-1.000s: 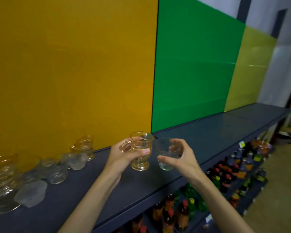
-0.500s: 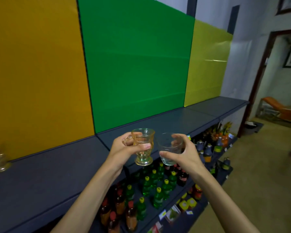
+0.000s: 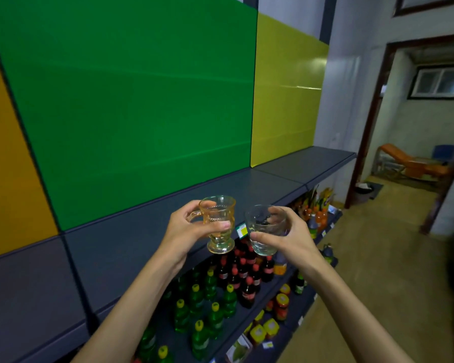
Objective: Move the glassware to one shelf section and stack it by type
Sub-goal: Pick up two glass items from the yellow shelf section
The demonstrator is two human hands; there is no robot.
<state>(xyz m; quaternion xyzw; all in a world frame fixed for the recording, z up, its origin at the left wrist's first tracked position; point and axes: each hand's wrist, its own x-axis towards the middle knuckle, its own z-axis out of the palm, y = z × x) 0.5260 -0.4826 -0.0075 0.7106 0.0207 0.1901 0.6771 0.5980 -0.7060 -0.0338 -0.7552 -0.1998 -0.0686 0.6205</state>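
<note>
1. Glassware from the far left of the shelf is out of view now: a second ago the cluster of cups stood before the orange panel (image 3: 8,158), and since then the view has swung right along the dark shelf top (image 3: 131,244), so the carry runs away from that group, probably toward a section further right.
2. Left hand (image 3: 186,231) grips the amber footed cup (image 3: 218,224), fingers through and round its handle and thumb across the bowl; the cup is upright, in the air above the front edge of the shelf top, below the green panel (image 3: 131,106).
3. Right hand (image 3: 291,238) grips the clear glass (image 3: 265,229), thumb in front and fingers curled behind; it tilts slightly and hangs just beside the amber cup, not touching it as far as I can tell, past the front edge and over the lower shelf.
4. Neither piece is set down yet. They are two different types, so I judge they need separate spots.
5. Bottles (image 3: 212,292) with yellow and red caps fill the lower shelf under the hands.
6. Further right, the yellow-green panel (image 3: 286,90) backs the shelf's end section, then a doorway (image 3: 414,132) opens onto a room with an orange lounger (image 3: 414,161).
</note>
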